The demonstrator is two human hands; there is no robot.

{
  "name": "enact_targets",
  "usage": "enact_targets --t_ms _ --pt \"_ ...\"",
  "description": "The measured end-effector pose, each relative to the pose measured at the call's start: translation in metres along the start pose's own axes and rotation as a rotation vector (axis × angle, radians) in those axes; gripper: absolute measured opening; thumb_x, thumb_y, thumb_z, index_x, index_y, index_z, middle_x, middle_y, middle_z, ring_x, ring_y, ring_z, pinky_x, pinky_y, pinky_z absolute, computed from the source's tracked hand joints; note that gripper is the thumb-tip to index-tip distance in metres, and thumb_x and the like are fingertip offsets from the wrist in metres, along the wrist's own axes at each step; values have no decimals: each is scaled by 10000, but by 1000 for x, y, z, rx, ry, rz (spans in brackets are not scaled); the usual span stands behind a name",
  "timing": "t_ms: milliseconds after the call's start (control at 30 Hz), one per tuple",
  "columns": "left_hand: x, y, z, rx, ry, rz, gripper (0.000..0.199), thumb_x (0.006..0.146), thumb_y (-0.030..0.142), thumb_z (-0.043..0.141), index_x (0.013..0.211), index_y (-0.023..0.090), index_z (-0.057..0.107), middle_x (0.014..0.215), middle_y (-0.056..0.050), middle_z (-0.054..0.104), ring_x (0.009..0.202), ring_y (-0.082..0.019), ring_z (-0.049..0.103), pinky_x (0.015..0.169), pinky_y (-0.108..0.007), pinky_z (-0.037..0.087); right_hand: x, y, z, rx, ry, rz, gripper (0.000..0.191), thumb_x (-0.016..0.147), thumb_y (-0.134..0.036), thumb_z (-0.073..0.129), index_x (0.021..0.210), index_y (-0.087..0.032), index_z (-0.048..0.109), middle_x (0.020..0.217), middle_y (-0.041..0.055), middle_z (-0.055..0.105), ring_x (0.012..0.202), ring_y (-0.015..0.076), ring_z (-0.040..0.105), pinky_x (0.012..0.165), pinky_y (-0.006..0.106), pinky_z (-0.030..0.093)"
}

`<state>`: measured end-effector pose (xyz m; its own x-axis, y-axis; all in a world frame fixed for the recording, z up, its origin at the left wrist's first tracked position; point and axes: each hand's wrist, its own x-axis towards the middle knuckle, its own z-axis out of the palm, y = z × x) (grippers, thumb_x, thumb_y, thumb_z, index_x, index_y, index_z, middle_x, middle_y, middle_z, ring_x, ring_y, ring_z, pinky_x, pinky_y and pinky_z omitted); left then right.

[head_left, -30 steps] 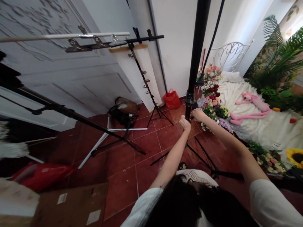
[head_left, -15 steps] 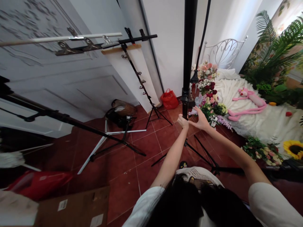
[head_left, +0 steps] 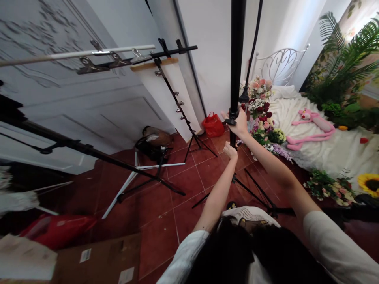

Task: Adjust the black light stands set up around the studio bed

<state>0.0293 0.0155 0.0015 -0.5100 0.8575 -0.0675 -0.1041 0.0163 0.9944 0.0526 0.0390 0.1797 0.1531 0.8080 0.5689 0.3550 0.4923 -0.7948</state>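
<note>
A black light stand (head_left: 237,59) rises upright in front of me, its pole running out of the top of the view. My left hand (head_left: 230,150) is closed round the thinner lower tube. Higher up, my right hand (head_left: 241,123) wraps the pole from behind at the dark locking collar (head_left: 232,116), and fingertips show on the pole's left side. The collar's knob points left. The stand's spread legs (head_left: 257,193) reach the red tiles near my feet. A black cable (head_left: 255,51) hangs just right of the pole.
Another black stand (head_left: 89,150) slants across the left. Behind it, a clipped white backdrop (head_left: 171,85) hangs from a small tripod. A red bag (head_left: 213,125) sits by the wall. Flowers (head_left: 262,106) and a bed with a pink plush toy (head_left: 318,125) are at right; a cardboard box (head_left: 103,256) lies lower left.
My right hand has moved up from beside the left hand to the locking collar and closed round the pole there. The collar's knob has turned to the left. My left hand stays on the lower tube.
</note>
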Motion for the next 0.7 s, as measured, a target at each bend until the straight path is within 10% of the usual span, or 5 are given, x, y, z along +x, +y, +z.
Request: enact_targets --t_ms 300,700 --pt "2 8 -2 -314 -70 -75 610 1013 557 327 581 191 555 617 -42 613 649 -154 632 687 -263 526 -20 36 5 -37 4 54 499 827 -643 730 1045 -234 545 866 25 647 890 248 678 863 417 556" --pt "15 -16 -15 -75 -112 -72 434 1045 311 392 743 151 659 657 -56 657 704 -169 635 771 -298 553 -83 78 9 40 -69 193 417 774 -551 745 966 -248 532 866 7 600 804 190 560 810 350 516"
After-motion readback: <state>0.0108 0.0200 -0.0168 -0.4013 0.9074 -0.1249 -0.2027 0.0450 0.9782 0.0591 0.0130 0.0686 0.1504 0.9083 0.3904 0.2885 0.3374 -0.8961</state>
